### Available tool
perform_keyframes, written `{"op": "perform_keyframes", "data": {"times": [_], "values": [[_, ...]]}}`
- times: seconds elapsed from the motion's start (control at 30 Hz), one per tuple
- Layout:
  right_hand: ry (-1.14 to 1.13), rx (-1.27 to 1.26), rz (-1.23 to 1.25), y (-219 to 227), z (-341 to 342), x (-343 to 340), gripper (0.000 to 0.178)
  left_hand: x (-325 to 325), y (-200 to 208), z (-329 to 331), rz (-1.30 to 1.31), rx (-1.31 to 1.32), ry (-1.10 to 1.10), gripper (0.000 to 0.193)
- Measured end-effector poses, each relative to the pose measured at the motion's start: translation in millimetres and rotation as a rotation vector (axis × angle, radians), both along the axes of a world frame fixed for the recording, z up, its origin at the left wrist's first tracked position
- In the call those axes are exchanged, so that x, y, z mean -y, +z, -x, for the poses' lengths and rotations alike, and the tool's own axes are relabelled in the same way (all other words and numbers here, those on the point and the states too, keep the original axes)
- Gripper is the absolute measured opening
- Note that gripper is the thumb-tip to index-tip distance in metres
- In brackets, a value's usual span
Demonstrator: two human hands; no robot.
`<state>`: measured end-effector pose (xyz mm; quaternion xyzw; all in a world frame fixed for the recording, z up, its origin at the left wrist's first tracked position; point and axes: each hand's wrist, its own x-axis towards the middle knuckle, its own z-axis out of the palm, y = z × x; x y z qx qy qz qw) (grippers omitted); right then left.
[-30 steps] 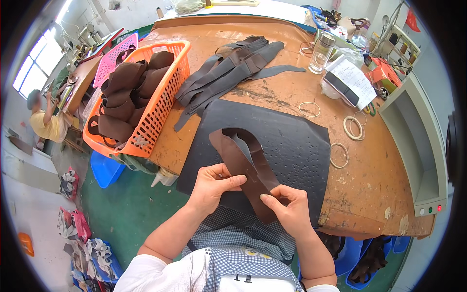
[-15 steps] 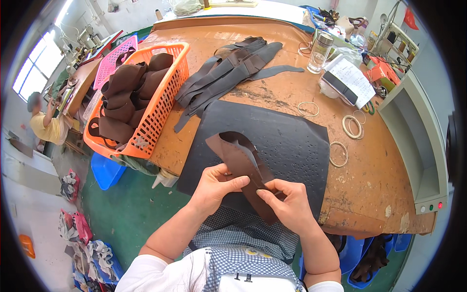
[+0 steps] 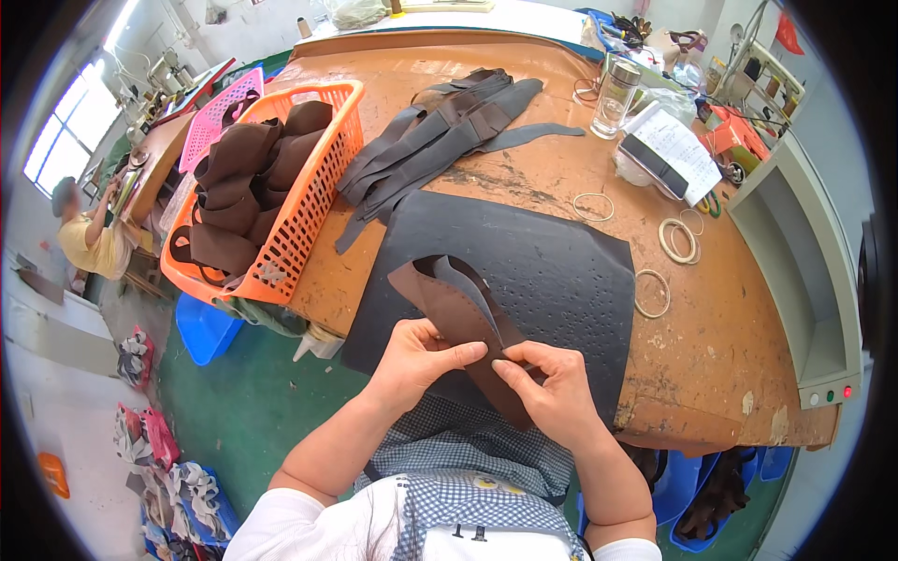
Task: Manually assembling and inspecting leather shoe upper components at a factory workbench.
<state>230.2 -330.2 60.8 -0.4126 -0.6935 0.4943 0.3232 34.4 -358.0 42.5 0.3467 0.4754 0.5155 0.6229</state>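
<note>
Between my hands is a brown leather shoe upper [image 3: 451,307], curved into a loop with a grey inner side and a stitched line along its edge. My left hand [image 3: 416,360] pinches its left side, thumb lying on the outer face. On the right, my right hand [image 3: 550,381] grips the overlapping strip with thumb and forefinger. The lower end hangs between both hands, toward my apron. Beneath the piece lies a black rubber mat [image 3: 575,276] pitted with small holes.
An orange basket [image 3: 327,178] full of similar brown pieces stands at the left table edge. Dark strips [image 3: 449,126] lie beyond the mat. To the right are elastic rings [image 3: 675,241], a glass bottle [image 3: 615,98], a paper [image 3: 683,150] and a grey metal frame [image 3: 795,271].
The shoe upper has shifted very slightly left and tilted a little. Both hands keep their pinch, the right hand moving slightly left with the piece.
</note>
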Motion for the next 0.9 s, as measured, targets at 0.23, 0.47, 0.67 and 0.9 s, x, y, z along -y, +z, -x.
{"op": "perform_keyframes", "data": {"times": [0.23, 0.47, 0.67, 0.9], "values": [[0.018, 0.01, 0.08, -0.1, -0.6, -1.0, 0.012, -0.1, 2.7, 1.7, -0.025, 0.003, -0.007, 0.019], [0.029, -0.015, 0.015, -2.5, 1.3, -1.1, 0.015, 1.2, 5.1, 0.7, -0.054, -0.051, -0.01, 0.02], [0.037, 0.015, -0.072, -2.1, 2.6, -1.4, 0.014, 1.6, 5.6, -2.3, -0.067, -0.145, 0.016, 0.018], [0.087, 0.142, -0.146, 1.1, 2.8, -6.3, 0.018, 4.6, 0.4, -1.9, -0.098, -0.217, 0.007, 0.018]]}}
